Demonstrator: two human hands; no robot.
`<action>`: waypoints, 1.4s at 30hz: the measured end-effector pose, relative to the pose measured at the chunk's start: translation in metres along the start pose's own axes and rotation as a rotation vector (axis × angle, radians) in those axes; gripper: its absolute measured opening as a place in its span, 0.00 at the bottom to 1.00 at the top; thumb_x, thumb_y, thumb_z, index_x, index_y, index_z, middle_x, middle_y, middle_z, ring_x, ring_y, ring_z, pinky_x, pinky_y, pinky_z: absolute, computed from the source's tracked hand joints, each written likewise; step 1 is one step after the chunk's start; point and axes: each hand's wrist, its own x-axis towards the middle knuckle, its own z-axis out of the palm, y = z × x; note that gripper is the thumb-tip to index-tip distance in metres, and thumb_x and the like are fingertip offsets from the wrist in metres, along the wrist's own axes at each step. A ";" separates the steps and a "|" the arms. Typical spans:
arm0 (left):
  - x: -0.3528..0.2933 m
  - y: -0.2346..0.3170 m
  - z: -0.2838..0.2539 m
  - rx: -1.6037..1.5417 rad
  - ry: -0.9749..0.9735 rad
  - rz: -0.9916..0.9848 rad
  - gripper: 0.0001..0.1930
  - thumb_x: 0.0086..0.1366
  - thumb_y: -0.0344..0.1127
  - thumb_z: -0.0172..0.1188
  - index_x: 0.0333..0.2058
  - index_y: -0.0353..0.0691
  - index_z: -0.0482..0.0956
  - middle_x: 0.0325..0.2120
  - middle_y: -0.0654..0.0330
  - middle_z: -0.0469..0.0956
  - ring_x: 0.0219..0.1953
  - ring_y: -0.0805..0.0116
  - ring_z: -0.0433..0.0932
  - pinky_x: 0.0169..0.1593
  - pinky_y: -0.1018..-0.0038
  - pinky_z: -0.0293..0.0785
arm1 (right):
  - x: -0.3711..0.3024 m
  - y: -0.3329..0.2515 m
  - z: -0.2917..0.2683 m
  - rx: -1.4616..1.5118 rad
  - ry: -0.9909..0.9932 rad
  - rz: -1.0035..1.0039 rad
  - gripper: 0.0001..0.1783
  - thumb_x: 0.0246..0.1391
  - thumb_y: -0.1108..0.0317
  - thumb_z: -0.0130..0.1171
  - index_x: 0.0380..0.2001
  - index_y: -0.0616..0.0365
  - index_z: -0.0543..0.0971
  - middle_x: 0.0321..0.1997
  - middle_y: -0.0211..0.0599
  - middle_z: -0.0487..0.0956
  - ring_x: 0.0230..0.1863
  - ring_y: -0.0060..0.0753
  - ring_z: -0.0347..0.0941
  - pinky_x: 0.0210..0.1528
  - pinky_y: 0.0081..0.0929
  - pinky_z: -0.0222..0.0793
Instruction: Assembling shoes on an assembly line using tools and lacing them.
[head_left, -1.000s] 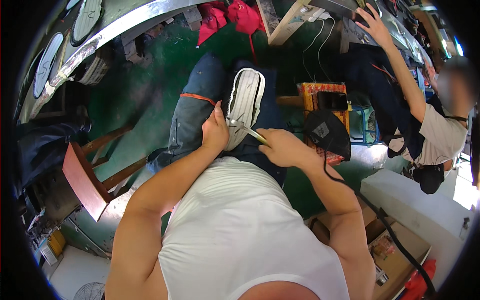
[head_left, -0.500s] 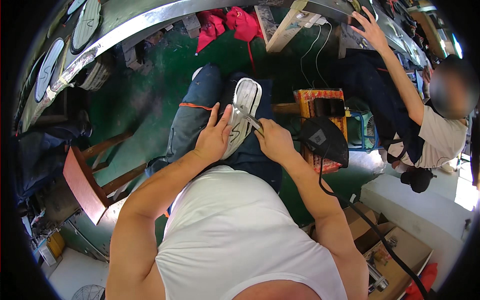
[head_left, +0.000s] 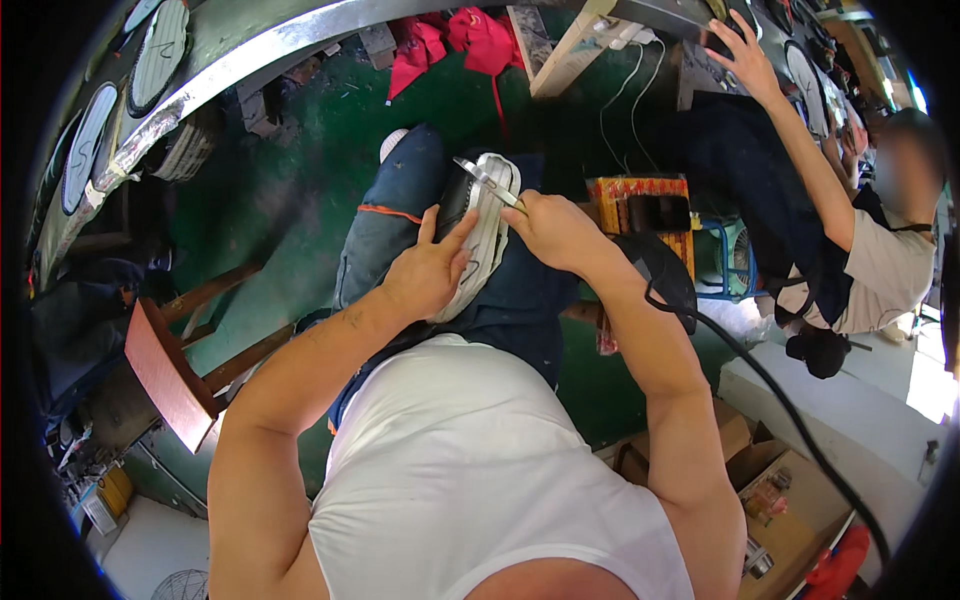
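A shoe [head_left: 494,236] lies across my lap with its pale grooved sole turned up and tilted, its dark upper showing on the left side. My left hand [head_left: 430,272] holds the shoe from the left, two fingers stretched along its dark side. My right hand [head_left: 553,230] is closed around the handle of a metal hammer [head_left: 490,186]. The hammer's head is over the shoe's far left edge; whether it touches cannot be told.
A bench [head_left: 270,50] with several soles curves along the far left. A wooden stool [head_left: 170,370] stands left. At right are a patterned seat [head_left: 610,190], a black cap-like thing [head_left: 660,275] with a cable, and a seated person [head_left: 880,260]. A cardboard box [head_left: 810,500] lies lower right.
The shoe has tipped so that more of its dark side shows. My right hand and the hammer have moved farther away, toward the shoe's far end. My left hand has shifted slightly.
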 end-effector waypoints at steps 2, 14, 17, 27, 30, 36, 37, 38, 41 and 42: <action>-0.002 -0.002 -0.002 -0.009 -0.018 -0.016 0.31 0.70 0.42 0.50 0.70 0.61 0.53 0.64 0.24 0.50 0.37 0.33 0.80 0.43 0.54 0.79 | -0.005 -0.012 -0.008 0.196 0.035 -0.093 0.22 0.65 0.52 0.50 0.38 0.65 0.75 0.33 0.58 0.80 0.38 0.62 0.77 0.42 0.51 0.71; -0.027 -0.019 0.015 -0.569 0.206 -0.198 0.37 0.67 0.44 0.55 0.69 0.33 0.52 0.62 0.37 0.64 0.63 0.42 0.67 0.64 0.66 0.63 | -0.030 -0.005 0.014 0.230 -0.103 0.052 0.23 0.65 0.50 0.47 0.37 0.64 0.75 0.32 0.58 0.79 0.38 0.65 0.75 0.42 0.53 0.70; -0.023 -0.017 0.026 -0.532 0.213 -0.181 0.35 0.67 0.42 0.56 0.67 0.32 0.56 0.58 0.37 0.70 0.62 0.47 0.70 0.63 0.68 0.64 | -0.053 -0.017 0.020 0.235 -0.021 0.013 0.24 0.66 0.50 0.46 0.37 0.65 0.75 0.34 0.60 0.80 0.39 0.65 0.76 0.43 0.53 0.70; -0.042 -0.014 0.002 -0.536 -0.093 -0.171 0.52 0.51 0.27 0.68 0.71 0.34 0.45 0.58 0.40 0.70 0.60 0.54 0.71 0.62 0.69 0.65 | -0.074 -0.027 0.033 0.161 -0.235 0.001 0.23 0.66 0.50 0.48 0.34 0.64 0.74 0.29 0.54 0.79 0.36 0.62 0.77 0.40 0.52 0.71; -0.034 -0.017 -0.009 -0.364 -0.023 -0.071 0.50 0.50 0.25 0.68 0.70 0.35 0.48 0.53 0.41 0.73 0.55 0.54 0.75 0.59 0.68 0.69 | -0.084 -0.018 0.034 0.327 -0.100 0.007 0.24 0.67 0.49 0.46 0.34 0.63 0.74 0.30 0.51 0.80 0.33 0.54 0.79 0.39 0.47 0.72; -0.019 0.003 -0.100 -0.547 0.334 0.178 0.35 0.51 0.19 0.66 0.59 0.33 0.63 0.49 0.48 0.75 0.50 0.61 0.77 0.55 0.68 0.72 | -0.103 0.007 0.047 0.813 0.143 0.157 0.23 0.69 0.51 0.44 0.33 0.62 0.73 0.25 0.41 0.78 0.25 0.34 0.76 0.32 0.33 0.71; -0.013 0.009 -0.110 -0.635 0.390 0.254 0.33 0.52 0.17 0.64 0.57 0.34 0.63 0.48 0.48 0.76 0.48 0.61 0.78 0.54 0.67 0.74 | -0.103 0.008 0.046 0.885 0.185 0.183 0.23 0.69 0.51 0.44 0.33 0.62 0.73 0.25 0.40 0.78 0.25 0.34 0.76 0.32 0.33 0.71; -0.004 0.022 -0.118 -0.782 0.410 0.343 0.32 0.53 0.19 0.65 0.55 0.34 0.63 0.47 0.48 0.77 0.47 0.64 0.78 0.54 0.68 0.73 | -0.104 0.008 0.043 0.884 0.193 0.185 0.23 0.69 0.51 0.44 0.33 0.62 0.73 0.25 0.40 0.78 0.25 0.34 0.76 0.32 0.33 0.71; 0.031 0.026 -0.127 -0.793 0.377 0.414 0.23 0.58 0.30 0.66 0.50 0.31 0.70 0.42 0.56 0.78 0.42 0.71 0.76 0.50 0.73 0.73 | -0.106 0.007 0.036 0.871 0.184 0.237 0.21 0.68 0.53 0.47 0.33 0.62 0.73 0.24 0.39 0.78 0.26 0.34 0.76 0.32 0.33 0.71; 0.044 0.032 -0.126 -0.699 0.387 0.349 0.18 0.61 0.34 0.65 0.47 0.30 0.74 0.39 0.60 0.78 0.39 0.74 0.75 0.47 0.76 0.72 | -0.106 0.007 0.034 0.821 0.139 0.230 0.19 0.66 0.55 0.50 0.34 0.62 0.73 0.26 0.40 0.78 0.28 0.35 0.77 0.35 0.33 0.72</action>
